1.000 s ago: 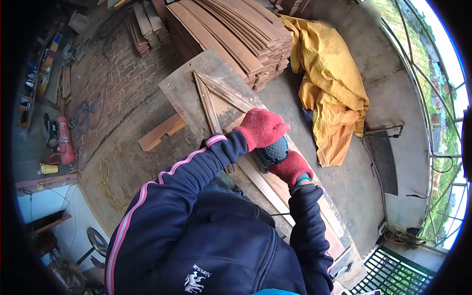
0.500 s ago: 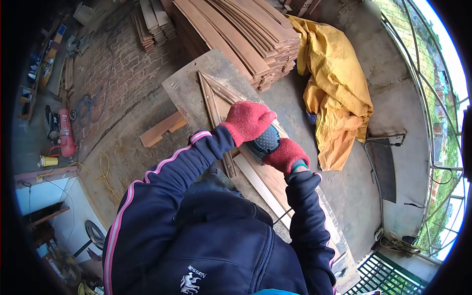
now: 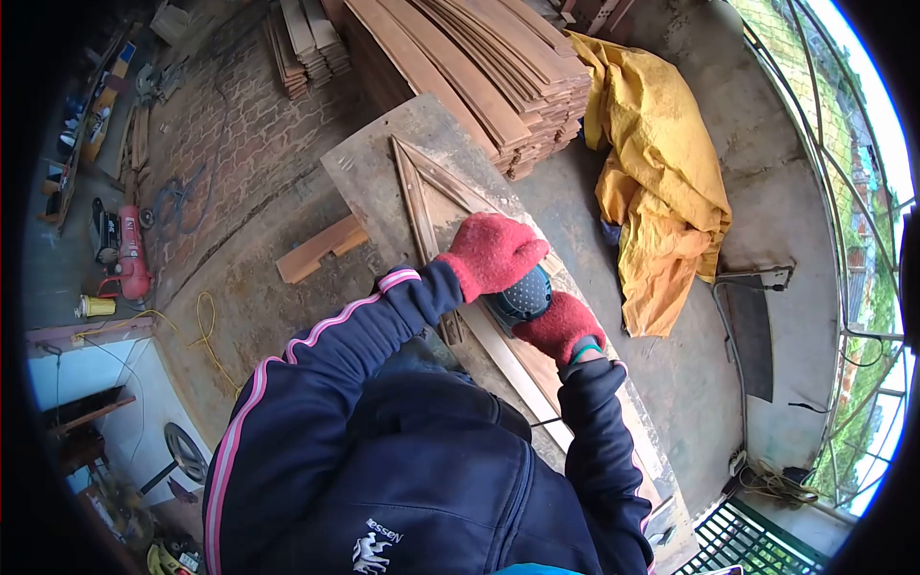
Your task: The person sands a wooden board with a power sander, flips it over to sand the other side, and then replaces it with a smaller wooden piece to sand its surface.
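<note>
My left hand (image 3: 493,255), in a red knit glove, is closed over the far side of a dark power sander (image 3: 526,295) with a dotted top. My right hand (image 3: 562,329), gloved the same way, wraps the sander's near right side. The tool rests over a framed wooden panel (image 3: 443,206), whose mitred far corner shows beyond my left hand. My hands hide much of the sander and its underside. The panel lies on a worn workbench (image 3: 369,165). A pale wooden strip (image 3: 522,379) runs along the panel towards my body.
A tall stack of brown boards (image 3: 470,72) stands beyond the bench, beside a yellow tarp (image 3: 666,163). One notched board (image 3: 321,249) lies left of the bench. Further left are a red air compressor (image 3: 132,254) and a yellow cable (image 3: 204,331) on the floor.
Both hands and the sander have moved a short way towards my body along the panel. My grip looks the same. The view has shifted slightly.
</note>
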Action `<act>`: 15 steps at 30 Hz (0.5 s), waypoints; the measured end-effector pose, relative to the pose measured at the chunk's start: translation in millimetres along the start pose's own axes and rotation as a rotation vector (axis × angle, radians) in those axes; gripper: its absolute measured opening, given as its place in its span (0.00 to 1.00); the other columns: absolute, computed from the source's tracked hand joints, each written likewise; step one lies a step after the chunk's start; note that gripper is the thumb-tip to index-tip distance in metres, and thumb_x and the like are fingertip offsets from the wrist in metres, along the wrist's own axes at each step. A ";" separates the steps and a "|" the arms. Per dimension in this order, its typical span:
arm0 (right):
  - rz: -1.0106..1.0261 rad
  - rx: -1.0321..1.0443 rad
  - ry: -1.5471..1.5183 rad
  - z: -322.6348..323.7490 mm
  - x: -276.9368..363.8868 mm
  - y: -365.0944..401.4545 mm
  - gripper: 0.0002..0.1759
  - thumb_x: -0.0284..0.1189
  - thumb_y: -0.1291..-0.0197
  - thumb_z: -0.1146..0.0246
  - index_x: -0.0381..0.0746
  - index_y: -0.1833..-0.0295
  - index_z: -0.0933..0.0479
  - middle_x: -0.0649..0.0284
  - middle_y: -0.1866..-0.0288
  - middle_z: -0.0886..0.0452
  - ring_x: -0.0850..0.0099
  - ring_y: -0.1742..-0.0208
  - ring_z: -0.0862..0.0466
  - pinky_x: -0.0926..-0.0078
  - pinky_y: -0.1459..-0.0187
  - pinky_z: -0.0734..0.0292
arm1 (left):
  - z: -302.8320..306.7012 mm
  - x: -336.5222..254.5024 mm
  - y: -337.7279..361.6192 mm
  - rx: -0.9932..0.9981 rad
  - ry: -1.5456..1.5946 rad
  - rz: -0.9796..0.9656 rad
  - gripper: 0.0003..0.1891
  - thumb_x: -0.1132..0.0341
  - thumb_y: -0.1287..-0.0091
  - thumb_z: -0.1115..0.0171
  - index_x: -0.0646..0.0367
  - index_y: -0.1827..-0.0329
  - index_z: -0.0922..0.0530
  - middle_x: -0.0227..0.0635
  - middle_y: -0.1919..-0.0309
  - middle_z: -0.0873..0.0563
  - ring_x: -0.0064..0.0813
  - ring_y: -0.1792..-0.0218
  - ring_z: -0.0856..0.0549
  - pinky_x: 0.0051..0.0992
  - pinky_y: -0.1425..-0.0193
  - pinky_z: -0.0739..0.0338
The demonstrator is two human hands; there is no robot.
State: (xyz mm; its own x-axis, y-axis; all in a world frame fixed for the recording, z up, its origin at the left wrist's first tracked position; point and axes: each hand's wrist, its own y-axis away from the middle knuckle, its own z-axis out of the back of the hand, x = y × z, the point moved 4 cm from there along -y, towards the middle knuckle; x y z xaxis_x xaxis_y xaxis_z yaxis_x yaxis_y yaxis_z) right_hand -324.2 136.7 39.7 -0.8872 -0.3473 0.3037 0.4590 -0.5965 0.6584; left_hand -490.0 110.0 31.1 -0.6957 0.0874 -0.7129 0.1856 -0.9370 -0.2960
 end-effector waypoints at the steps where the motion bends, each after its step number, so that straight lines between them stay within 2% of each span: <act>1: -0.007 -0.011 -0.013 -1.2 0.5 -0.3 0.28 0.48 0.57 0.29 0.42 0.51 0.13 0.49 0.54 0.11 0.50 0.49 0.12 0.57 0.46 0.19 | -0.5 1.6 -2.2 0.025 -0.017 0.002 0.15 0.51 0.32 0.38 0.53 0.67 0.14 0.46 0.69 0.13 0.53 0.63 0.14 0.48 0.57 0.21; 4: -0.012 -0.083 -0.043 8.5 10.8 -20.8 0.30 0.48 0.59 0.26 0.37 0.53 0.14 0.48 0.60 0.11 0.52 0.55 0.11 0.60 0.52 0.17 | 4.5 18.3 -28.0 0.039 -0.027 0.048 0.16 0.51 0.32 0.38 0.53 0.67 0.14 0.46 0.68 0.13 0.53 0.62 0.14 0.48 0.57 0.20; 5: -0.010 -0.062 -0.102 11.5 11.5 -35.4 0.29 0.46 0.59 0.27 0.35 0.56 0.14 0.52 0.64 0.11 0.56 0.61 0.10 0.61 0.56 0.17 | 8.5 22.7 -37.0 0.056 -0.036 0.083 0.17 0.50 0.32 0.39 0.53 0.67 0.14 0.46 0.68 0.12 0.53 0.61 0.13 0.48 0.56 0.20; 6: 0.015 -0.061 -0.069 18.3 16.6 -42.0 0.27 0.46 0.59 0.26 0.36 0.57 0.14 0.55 0.67 0.11 0.59 0.65 0.11 0.62 0.57 0.17 | 9.8 23.9 -37.1 0.051 -0.041 0.080 0.17 0.50 0.32 0.39 0.53 0.67 0.14 0.46 0.68 0.12 0.53 0.61 0.13 0.48 0.56 0.20; 8: 0.068 -0.086 -0.024 23.4 22.2 -41.7 0.27 0.46 0.60 0.26 0.37 0.56 0.14 0.55 0.67 0.11 0.58 0.65 0.11 0.62 0.57 0.17 | 13.4 31.7 -35.5 0.006 -0.072 0.135 0.17 0.49 0.31 0.39 0.53 0.67 0.13 0.47 0.67 0.12 0.53 0.61 0.14 0.47 0.56 0.20; 10: 0.044 0.040 0.019 13.7 17.0 -34.8 0.29 0.47 0.60 0.26 0.38 0.54 0.14 0.53 0.63 0.11 0.56 0.60 0.11 0.61 0.53 0.17 | 13.9 23.8 -20.8 0.003 -0.049 0.131 0.17 0.49 0.31 0.39 0.53 0.66 0.13 0.47 0.67 0.12 0.53 0.61 0.13 0.47 0.56 0.20; 12: 0.061 0.000 -0.026 5.5 17.6 -11.7 0.32 0.48 0.62 0.25 0.40 0.51 0.13 0.49 0.54 0.11 0.52 0.50 0.12 0.59 0.45 0.19 | 12.7 13.0 -5.7 0.041 -0.023 0.084 0.17 0.50 0.32 0.39 0.54 0.67 0.13 0.47 0.67 0.12 0.53 0.61 0.13 0.47 0.56 0.20; 15: 0.002 0.004 -0.021 -4.4 11.2 -6.9 0.31 0.48 0.61 0.25 0.41 0.51 0.13 0.50 0.56 0.11 0.53 0.52 0.12 0.60 0.46 0.19 | 9.2 13.5 -4.9 0.044 -0.016 0.073 0.17 0.50 0.32 0.39 0.54 0.67 0.13 0.47 0.67 0.12 0.53 0.61 0.14 0.48 0.57 0.20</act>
State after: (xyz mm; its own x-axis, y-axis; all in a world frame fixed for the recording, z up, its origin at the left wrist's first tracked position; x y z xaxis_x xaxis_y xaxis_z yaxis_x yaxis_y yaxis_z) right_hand -337.1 133.8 35.5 -0.8873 -0.3332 0.3190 0.4602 -0.5930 0.6607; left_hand -506.7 112.7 28.8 -0.6927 0.0130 -0.7211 0.2063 -0.9545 -0.2153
